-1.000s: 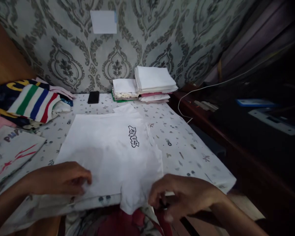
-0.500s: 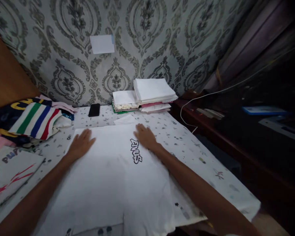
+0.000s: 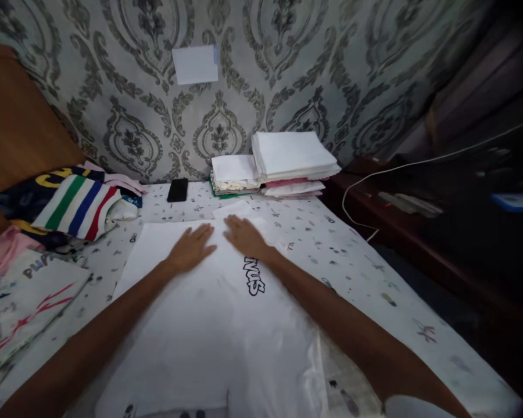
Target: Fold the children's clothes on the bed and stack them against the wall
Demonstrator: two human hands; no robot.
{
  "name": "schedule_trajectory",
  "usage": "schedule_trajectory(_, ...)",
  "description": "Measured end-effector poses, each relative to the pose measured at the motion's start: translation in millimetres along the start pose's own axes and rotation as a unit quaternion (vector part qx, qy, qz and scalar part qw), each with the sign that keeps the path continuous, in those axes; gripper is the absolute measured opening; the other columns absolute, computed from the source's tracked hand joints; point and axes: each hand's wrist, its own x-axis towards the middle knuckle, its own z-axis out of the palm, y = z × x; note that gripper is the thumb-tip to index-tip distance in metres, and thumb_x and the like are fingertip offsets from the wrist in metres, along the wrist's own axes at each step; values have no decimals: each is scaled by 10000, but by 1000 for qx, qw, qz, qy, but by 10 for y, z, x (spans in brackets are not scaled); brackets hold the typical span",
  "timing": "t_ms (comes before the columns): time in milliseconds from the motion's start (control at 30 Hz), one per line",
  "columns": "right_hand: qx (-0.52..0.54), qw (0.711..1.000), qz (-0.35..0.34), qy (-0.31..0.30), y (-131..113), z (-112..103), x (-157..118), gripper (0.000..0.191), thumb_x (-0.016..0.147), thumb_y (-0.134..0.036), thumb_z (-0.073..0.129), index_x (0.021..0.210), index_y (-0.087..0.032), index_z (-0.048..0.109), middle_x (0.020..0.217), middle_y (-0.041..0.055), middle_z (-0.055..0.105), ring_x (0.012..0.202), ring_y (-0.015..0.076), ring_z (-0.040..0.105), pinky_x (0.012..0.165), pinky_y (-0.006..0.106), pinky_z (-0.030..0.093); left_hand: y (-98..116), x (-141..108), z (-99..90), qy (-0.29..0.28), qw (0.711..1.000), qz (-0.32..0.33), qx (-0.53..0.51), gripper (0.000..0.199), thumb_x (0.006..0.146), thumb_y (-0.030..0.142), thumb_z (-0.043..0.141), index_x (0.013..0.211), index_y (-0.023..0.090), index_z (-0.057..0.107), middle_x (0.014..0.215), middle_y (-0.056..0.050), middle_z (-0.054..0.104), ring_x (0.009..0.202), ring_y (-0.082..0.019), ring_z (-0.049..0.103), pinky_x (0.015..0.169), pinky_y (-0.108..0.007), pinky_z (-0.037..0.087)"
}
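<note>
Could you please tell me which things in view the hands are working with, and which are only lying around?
Being worked with:
- white garment, lettered, under left hand and right hand

Lying around:
- black phone
- striped cloth
- pink cloth
- taller folded stack
- shorter folded stack

Patterned sheet is carrying one white shirt. Phone and two cloth stacks are lying behind; clothes are lying left.
</note>
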Motion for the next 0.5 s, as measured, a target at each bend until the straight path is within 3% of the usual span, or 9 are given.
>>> schedule_trajectory(133,-29,997,66,28,380,-3,-36,503,1026,-313,329,1443,-61,453,1544,202,426,1453,276,360,1166,454,310,-608,-213,-48,32,994,-94,33,635,1034,485,160,1557,149,291,1655,-132,232,1535,-258,179,1212,-500,186)
schedule_trajectory(233,-37,995,85,47,389,-64,-90,476,1019,-280,332,1419,-63,474,1529,210,439,1451,304,357,1180,508,274,-810,-398,-112,43,992,-113,42,663,1036,512,133,1554,126,283,1658,-163,202,1537,-282,157,1203,-536,170)
schedule_trajectory(300,-37,995,74,49,186,-98,-214,483,1019,-278,337,1429,-55,462,1554,219,398,1476,327,307,1194,553,228,-693,-533,-119,43,994,-91,41,692,1028,558,144,1558,131,267,1665,-170,166,1540,-292,136,1207,-551,142)
schedule_trajectory(367,-16,999,21,41,-119,-108,-477,506,1028,-310,338,1463,-68,429,1590,210,340,1499,323,261,1202,555,219,-438,-717,-90,30,999,-19,33,708,1018,598,169,1566,158,255,1670,-159,152,1542,-291,129,1215,-544,125)
schedule_trajectory(500,66,987,-148,-20,-706,-117,-1403,536,1028,-380,391,1501,-129,404,1607,177,326,1514,289,237,1218,527,230,91,-1293,8,-16,982,189,1,690,996,632,277,1571,253,249,1664,-110,206,1535,-270,176,1233,-521,97)
